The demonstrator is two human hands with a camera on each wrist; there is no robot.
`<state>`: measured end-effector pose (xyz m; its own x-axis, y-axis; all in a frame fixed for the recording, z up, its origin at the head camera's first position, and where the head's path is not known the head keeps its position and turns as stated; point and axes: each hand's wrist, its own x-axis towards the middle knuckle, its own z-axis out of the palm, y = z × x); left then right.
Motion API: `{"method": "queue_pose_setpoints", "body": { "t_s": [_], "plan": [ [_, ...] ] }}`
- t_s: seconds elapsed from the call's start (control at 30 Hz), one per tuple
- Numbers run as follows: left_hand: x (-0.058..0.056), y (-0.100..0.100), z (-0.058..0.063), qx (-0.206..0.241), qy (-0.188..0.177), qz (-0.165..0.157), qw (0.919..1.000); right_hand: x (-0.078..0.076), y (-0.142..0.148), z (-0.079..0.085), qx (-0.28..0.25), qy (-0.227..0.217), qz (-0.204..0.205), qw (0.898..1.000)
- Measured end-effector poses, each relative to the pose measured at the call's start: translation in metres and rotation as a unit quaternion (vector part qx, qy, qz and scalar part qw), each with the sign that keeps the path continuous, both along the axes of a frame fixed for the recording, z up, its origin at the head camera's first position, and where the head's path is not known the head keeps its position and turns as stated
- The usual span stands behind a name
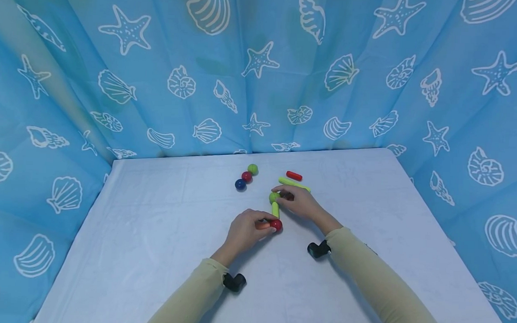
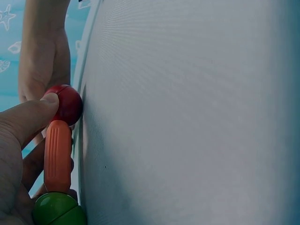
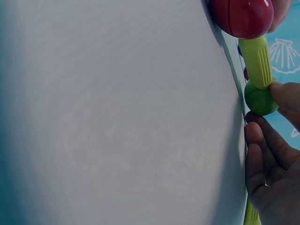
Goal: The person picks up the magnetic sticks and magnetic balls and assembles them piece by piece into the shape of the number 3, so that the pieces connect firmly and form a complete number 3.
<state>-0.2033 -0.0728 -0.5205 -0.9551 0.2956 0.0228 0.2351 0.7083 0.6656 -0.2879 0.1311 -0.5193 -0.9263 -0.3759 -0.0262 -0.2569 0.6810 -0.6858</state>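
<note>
My left hand (image 1: 244, 231) pinches a red ball (image 1: 276, 225) between thumb and fingers, low over the white table. An orange ridged rod (image 2: 58, 157) joins that ball to a green ball (image 2: 59, 209) by the left palm; the head view hides this green ball. From the red ball a short yellow-green rod (image 1: 276, 210) runs away from me to another green ball (image 1: 274, 197). Thumb and index finger of my right hand (image 1: 301, 202) pinch this far ball, while its other fingers curl loosely beside it.
Beyond the hands lie a loose green ball (image 1: 252, 169), a red ball (image 1: 247, 177) and a blue ball (image 1: 240, 184) in a slanting row. A long yellow-green rod (image 1: 294, 184) and a short red rod (image 1: 294, 175) lie just past the right hand. Blue curtains (image 1: 227, 75) surround the table (image 1: 162, 215).
</note>
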Motion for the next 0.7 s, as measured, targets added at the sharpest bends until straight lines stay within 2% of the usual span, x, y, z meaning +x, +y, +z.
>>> {"method": "queue_pose_setpoints", "body": {
  "t_s": [0.7],
  "plan": [
    [0.0001, -0.0004, -0.0019, 0.001, 0.011, -0.001, 0.9999, 0.0007, -0.0016, 0.0002, -0.006, 0.000, -0.006, 1.000]
  ]
}}
